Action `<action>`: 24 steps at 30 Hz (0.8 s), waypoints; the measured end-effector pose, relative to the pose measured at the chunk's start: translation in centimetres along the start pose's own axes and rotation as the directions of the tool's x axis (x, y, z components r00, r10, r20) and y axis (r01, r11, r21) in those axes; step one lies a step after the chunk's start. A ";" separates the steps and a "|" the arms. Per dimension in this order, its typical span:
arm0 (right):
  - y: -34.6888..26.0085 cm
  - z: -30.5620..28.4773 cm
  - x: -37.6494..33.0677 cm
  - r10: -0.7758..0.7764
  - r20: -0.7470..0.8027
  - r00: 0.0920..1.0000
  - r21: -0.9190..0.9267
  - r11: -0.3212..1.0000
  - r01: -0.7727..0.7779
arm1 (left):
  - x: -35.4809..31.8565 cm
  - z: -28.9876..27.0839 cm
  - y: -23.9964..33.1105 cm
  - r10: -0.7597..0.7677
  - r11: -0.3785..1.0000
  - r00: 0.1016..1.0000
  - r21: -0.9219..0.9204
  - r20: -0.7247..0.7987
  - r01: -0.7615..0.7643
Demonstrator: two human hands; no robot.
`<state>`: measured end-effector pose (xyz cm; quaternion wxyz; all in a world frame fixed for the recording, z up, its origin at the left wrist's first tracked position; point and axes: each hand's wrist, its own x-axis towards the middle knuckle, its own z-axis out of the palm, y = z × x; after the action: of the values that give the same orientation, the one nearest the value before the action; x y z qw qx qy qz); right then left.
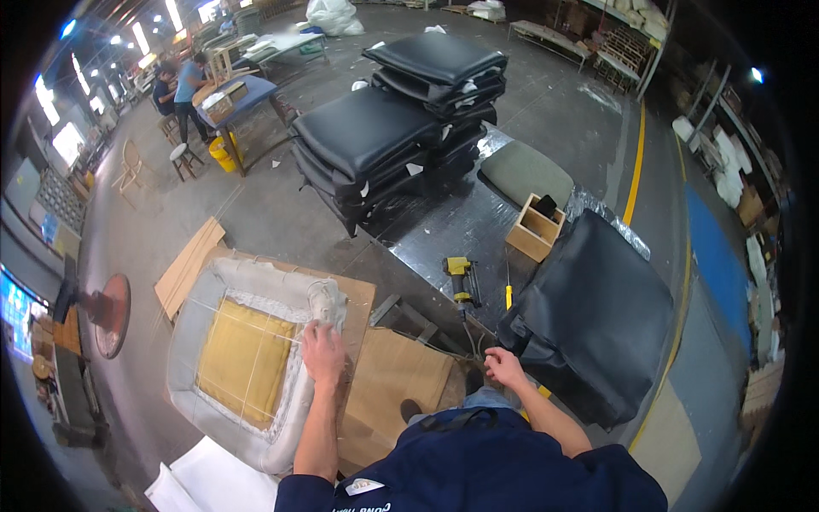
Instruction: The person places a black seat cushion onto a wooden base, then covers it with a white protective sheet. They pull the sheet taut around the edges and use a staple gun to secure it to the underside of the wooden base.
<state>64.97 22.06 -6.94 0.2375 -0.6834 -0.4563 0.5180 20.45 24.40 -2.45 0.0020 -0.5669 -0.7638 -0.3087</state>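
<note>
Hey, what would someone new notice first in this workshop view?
Probably the two stacks of black seat cushions at top centre, on the shiny metal-topped table. Next, the upturned seat frame with grey padding and yellow webbing at lower left, where the left hand rests on its edge.

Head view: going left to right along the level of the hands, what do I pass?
Red round fan → padded seat frame with yellow centre → left hand on the frame's edge → brown cardboard sheet → right hand → black upholstery cover.
</note>
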 end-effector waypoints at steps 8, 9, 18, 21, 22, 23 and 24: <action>-3.0 -13.2 0.3 -0.637 -0.514 0.575 -0.521 0.764 0.381 | -3.2 -0.4 6.2 -0.171 0.962 0.957 0.170 -0.235 0.214; -2.0 -14.9 1.3 -0.667 -0.484 0.566 -0.606 0.723 0.333 | -4.1 0.1 7.4 -0.116 0.976 0.973 0.160 -0.201 0.149; 6.1 -18.3 5.6 -0.483 -0.213 0.850 -0.818 0.564 0.115 | -9.8 9.2 26.4 0.185 0.971 0.945 -0.201 0.268 -0.133; 4.2 -19.1 4.1 -0.437 -0.119 0.892 -0.806 0.567 0.171 | -10.7 10.7 29.4 0.207 0.959 0.913 -0.257 0.352 -0.118; 4.0 -19.5 3.8 -0.403 -0.085 0.911 -0.814 0.555 0.169 | -10.7 11.0 30.0 0.216 0.956 0.902 -0.267 0.375 -0.118; 4.0 -19.7 3.9 -0.401 -0.070 0.913 -0.817 0.548 0.179 | -10.6 11.3 30.5 0.226 0.953 0.889 -0.278 0.398 -0.119; 4.0 -19.9 4.0 -0.398 -0.055 0.916 -0.819 0.543 0.187 | -10.6 11.6 30.9 0.227 0.956 0.887 -0.267 0.402 -0.123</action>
<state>85.06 26.56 -5.13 0.0418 -0.6857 -0.7157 0.1261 55.02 25.89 -1.08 -0.2045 -0.6840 -0.6490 -0.2629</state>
